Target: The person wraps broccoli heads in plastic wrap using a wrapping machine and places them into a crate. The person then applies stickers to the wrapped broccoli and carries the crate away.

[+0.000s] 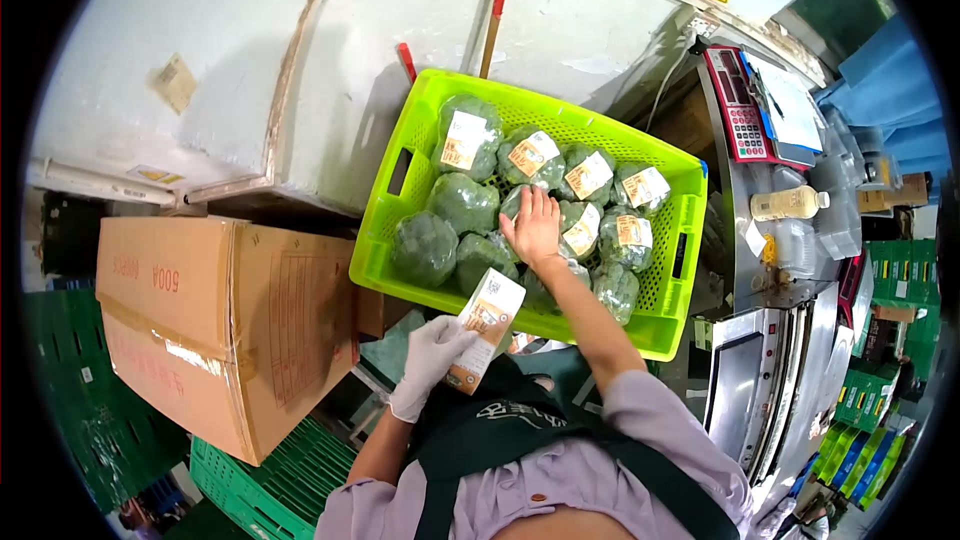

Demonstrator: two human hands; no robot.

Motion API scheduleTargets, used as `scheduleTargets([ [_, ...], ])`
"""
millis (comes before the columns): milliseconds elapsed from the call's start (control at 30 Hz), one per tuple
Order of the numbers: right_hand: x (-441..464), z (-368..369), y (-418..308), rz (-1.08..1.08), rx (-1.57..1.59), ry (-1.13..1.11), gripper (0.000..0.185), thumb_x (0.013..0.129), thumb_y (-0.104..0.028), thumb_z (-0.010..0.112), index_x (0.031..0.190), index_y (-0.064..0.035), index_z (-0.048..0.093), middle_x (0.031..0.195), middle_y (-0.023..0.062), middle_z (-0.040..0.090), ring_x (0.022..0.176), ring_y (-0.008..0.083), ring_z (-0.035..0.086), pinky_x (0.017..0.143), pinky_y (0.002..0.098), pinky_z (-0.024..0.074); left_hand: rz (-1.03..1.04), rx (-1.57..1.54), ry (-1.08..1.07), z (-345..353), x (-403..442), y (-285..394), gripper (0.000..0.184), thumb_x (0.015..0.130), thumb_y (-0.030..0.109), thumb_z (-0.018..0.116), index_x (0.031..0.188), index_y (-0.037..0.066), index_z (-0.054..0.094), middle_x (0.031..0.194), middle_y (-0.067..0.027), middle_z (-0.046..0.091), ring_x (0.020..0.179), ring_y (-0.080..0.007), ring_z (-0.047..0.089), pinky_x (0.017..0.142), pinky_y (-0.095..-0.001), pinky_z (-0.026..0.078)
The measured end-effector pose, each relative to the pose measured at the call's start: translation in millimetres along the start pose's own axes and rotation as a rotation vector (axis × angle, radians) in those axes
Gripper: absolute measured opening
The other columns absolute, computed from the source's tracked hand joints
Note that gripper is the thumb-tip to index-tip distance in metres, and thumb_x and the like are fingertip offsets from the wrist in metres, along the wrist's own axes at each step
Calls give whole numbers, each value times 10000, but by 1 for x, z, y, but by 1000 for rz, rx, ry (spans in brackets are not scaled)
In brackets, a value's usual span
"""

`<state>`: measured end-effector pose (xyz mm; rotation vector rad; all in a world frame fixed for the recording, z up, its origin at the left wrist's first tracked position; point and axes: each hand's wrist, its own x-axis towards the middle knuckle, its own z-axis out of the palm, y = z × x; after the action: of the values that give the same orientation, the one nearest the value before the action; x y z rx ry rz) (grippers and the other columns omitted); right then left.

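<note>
A white-gloved left hand [430,360] of mine grips a strip of printed labels [487,325] in front of my apron. My bare right hand [535,230] lies with fingers stretched out on a plastic-wrapped broccoli head [511,202] in the middle of the lime-green crate [690,202]. Several wrapped heads at the back and right carry orange-and-white labels, such as the broccoli with a label [466,140] at the back left. At the front left, an unlabelled broccoli [425,248] sits beside others showing no label. My right forearm partly hides the front heads.
A large cardboard box [215,330] stands left of the crate, above a green slatted crate [270,475]. To the right, a metal counter holds a red scale [742,120], a clipboard [785,105] and a bottle [788,203]. A red-topped pole [498,0] leans on the wall behind.
</note>
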<state>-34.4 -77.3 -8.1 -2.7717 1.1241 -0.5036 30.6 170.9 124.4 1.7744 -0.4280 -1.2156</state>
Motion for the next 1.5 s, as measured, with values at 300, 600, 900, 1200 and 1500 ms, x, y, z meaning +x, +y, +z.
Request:
scheduleTargets([
  [300,0,1,-17,190,90,-106,821,779,-558,565,1303,40,360,1337,259,367,1204,400,360,993,507,282,60,87,-38,16,1,17,226,794,145,678,910,-42,626,779,-33,628,682,-61,555,621,-213,462],
  [600,-1,1,-16,202,169,-231,894,750,-511,629,1361,40,280,1386,286,287,1261,443,286,1034,539,214,37,-24,-9,15,13,33,187,808,113,675,907,-40,637,769,-13,636,682,-39,547,615,-196,457],
  [900,-2,14,-19,59,-21,-311,649,820,-251,500,1351,66,302,1369,338,288,1264,520,264,1036,594,189,195,200,136,21,67,31,166,846,126,627,889,-33,605,677,19,559,610,-44,461,562,-205,401],
  [1200,2,14,7,155,461,-217,718,775,-296,603,1352,25,321,1356,308,328,1268,458,306,1067,482,238,260,-153,3,51,127,43,152,892,119,553,947,-18,593,833,-2,583,725,-63,508,660,-223,428],
  [1500,-32,-155,57,388,1372,-632,422,820,-236,690,1152,-1,576,953,92,662,823,120,610,712,259,502,277,353,-122,58,48,19,183,814,158,626,877,-11,598,709,-112,585,630,-180,556,607,-301,448],
])
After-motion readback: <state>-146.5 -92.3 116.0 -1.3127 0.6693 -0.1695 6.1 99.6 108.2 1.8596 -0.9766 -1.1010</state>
